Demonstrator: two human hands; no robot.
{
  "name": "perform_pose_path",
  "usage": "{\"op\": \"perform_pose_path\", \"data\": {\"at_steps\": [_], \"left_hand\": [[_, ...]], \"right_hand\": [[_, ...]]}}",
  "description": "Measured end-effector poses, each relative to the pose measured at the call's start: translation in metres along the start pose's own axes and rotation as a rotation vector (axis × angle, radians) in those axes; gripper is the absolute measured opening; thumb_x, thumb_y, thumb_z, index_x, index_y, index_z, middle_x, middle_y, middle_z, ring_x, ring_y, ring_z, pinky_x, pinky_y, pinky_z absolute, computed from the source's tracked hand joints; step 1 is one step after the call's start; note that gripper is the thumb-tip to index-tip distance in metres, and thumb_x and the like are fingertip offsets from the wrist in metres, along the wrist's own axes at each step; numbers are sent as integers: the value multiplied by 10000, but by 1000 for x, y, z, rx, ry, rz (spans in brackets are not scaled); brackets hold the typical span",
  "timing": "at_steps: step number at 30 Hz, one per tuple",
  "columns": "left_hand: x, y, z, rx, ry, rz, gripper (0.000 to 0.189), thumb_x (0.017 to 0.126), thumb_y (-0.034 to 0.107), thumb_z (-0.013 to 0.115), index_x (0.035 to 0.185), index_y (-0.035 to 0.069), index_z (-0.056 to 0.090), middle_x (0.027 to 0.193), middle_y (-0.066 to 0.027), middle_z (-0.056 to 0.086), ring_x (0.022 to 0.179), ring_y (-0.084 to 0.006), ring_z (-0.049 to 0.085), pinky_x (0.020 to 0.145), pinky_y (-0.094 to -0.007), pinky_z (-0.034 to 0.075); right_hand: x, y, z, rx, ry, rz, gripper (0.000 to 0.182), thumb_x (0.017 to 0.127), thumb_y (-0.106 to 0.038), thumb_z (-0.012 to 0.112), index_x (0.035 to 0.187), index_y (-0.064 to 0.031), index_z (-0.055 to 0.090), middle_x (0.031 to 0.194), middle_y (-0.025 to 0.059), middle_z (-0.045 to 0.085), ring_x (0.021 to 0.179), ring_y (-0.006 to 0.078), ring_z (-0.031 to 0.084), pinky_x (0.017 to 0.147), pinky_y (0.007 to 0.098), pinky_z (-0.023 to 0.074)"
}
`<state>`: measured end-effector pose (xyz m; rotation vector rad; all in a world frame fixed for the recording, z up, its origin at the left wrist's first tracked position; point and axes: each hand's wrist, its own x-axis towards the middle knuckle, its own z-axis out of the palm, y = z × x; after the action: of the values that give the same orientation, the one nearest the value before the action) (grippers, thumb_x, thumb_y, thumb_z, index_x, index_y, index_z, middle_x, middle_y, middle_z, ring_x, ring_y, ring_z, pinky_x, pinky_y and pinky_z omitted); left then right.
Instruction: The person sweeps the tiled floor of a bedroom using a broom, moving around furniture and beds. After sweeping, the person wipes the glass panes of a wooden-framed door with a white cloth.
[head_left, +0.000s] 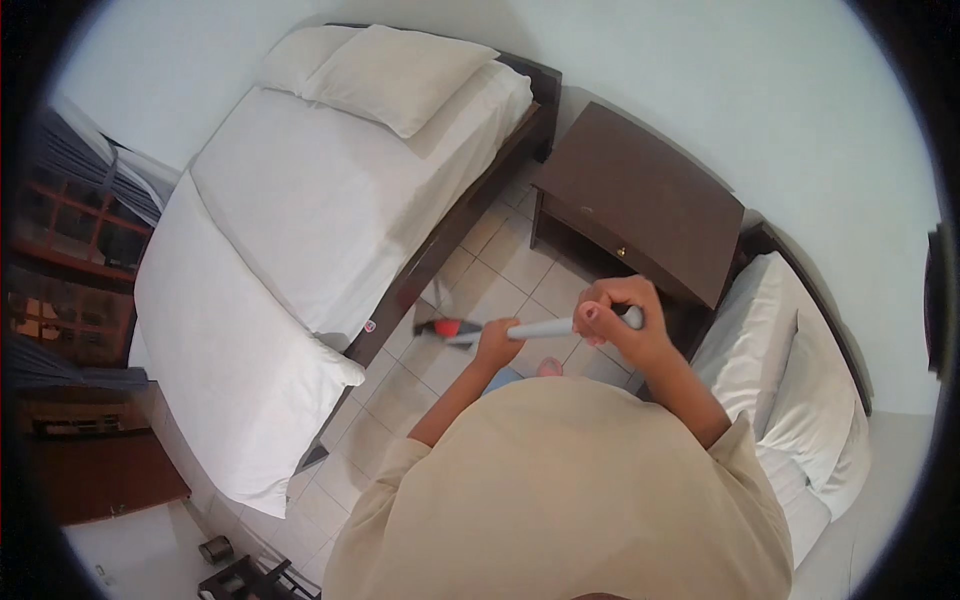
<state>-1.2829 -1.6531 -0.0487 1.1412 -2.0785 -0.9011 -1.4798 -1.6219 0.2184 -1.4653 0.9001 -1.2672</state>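
Note:
Both hands hold the pale grey handle of a long-handled floor tool, most likely a broom. My right hand is closed around it near its rounded top end, and my left hand grips it lower down. Past my left hand, a blurred red and black head is over the tiled floor, near the side of a bed. Whether its bristles touch the tiles cannot be told.
A bed with white sheets and pillows lies left. A dark wooden nightstand with a small knob stands ahead. Another bed with pillows is at right. Dark wooden furniture is at lower left, near a curtained window.

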Motion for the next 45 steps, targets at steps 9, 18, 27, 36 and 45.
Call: {"op": "perform_pose_path", "data": {"at_steps": [9,18,27,36,45], "left_hand": [[96,55,-23,68,84,49,295,775,242,629,570,51,537,561,-160,529,546,-348,540,489,-420,386],[276,-33,-1,-257,225,308,287,773,200,680,618,49,491,585,-111,481,550,-259,490,509,-348,380],[337,-55,-29,-222,3,142,366,763,331,682,638,47,489,631,-109,504,614,-287,500,552,-375,391],[329,3,-71,-250,163,312,392,811,245,637,519,54,459,493,-131,458,445,-320,438,428,-404,315],[386,-72,-19,-454,-13,280,291,763,248,676,690,37,490,695,-135,526,683,-325,499,605,-393,395]], "right_hand": [[51,-29,-58,347,179,-210,280,841,-67,532,572,-24,466,505,64,471,467,162,486,447,282,413],[136,31,-20,-519,-296,-233,247,699,-48,646,556,-44,445,563,81,449,551,265,454,537,356,379],[217,63,-43,-367,128,-151,137,761,-28,583,639,-15,522,603,87,543,560,175,521,587,283,428],[263,-22,-62,-24,244,-200,326,840,-149,531,543,-53,433,463,46,440,422,161,470,482,324,415],[256,86,-29,-743,113,-77,141,775,-65,568,658,3,528,637,102,548,534,190,505,510,295,402]]}}
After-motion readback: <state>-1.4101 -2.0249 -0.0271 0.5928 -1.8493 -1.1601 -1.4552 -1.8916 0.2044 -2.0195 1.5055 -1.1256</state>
